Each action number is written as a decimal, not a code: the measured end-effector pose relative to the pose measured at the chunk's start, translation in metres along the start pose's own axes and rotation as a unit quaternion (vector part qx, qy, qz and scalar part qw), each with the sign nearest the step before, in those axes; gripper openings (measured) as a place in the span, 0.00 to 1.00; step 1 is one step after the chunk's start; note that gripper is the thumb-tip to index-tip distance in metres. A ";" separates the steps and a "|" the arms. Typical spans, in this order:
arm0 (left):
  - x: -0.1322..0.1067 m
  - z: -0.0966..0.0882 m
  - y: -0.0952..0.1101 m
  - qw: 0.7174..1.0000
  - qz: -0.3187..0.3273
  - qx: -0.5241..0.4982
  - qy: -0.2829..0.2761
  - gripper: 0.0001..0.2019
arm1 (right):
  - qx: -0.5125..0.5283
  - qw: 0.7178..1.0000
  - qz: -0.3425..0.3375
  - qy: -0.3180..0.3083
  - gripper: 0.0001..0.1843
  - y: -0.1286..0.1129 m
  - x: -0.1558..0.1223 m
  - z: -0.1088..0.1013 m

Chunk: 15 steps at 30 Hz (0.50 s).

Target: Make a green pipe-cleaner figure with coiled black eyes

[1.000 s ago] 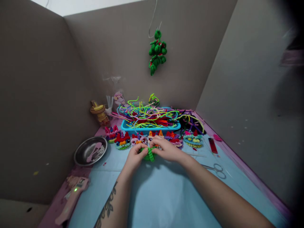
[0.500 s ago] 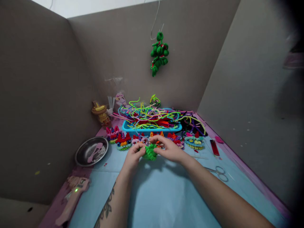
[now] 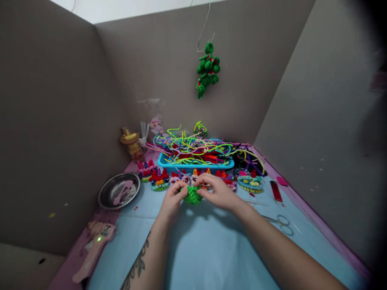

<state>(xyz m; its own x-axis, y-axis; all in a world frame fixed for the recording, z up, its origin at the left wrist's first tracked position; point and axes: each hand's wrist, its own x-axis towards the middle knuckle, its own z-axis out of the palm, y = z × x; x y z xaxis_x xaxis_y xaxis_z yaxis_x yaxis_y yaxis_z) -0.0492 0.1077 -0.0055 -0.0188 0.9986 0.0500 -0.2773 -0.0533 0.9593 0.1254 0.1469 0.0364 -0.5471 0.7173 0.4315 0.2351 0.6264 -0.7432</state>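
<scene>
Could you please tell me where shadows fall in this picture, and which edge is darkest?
Head view: soft shadows on the blue sheet below the left hand, right hand and held green piece; head view: right edge, blackest and blurred near its top.

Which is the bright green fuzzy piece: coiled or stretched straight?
Coiled: the bright green fuzzy piece shows bunched, ridged curls between the left hand and right hand; hidden parts, cannot tell.

In front of the blue tray (image 3: 169, 165), we lose part of the green piece (image 3: 192, 195) behind the left hand (image 3: 173, 197) and right hand (image 3: 218, 192).
</scene>
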 end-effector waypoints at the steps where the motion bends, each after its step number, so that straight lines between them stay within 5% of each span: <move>1: 0.000 0.000 0.000 1.000 0.001 -0.001 0.006 0.14 | 0.004 1.000 -0.009 0.004 0.08 0.000 0.000 0.000; 15: -0.001 0.001 0.002 1.000 0.001 0.023 -0.011 0.14 | 0.056 0.995 0.077 -0.022 0.09 -0.004 0.001 0.002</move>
<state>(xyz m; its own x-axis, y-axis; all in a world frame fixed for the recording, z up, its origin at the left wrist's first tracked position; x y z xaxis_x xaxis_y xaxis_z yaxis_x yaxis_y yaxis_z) -0.0490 0.1063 -0.0030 0.0020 0.9983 0.0584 -0.2327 -0.0563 0.9709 0.1225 0.1446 0.0386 -0.5472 0.7861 0.2875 0.2285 0.4707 -0.8522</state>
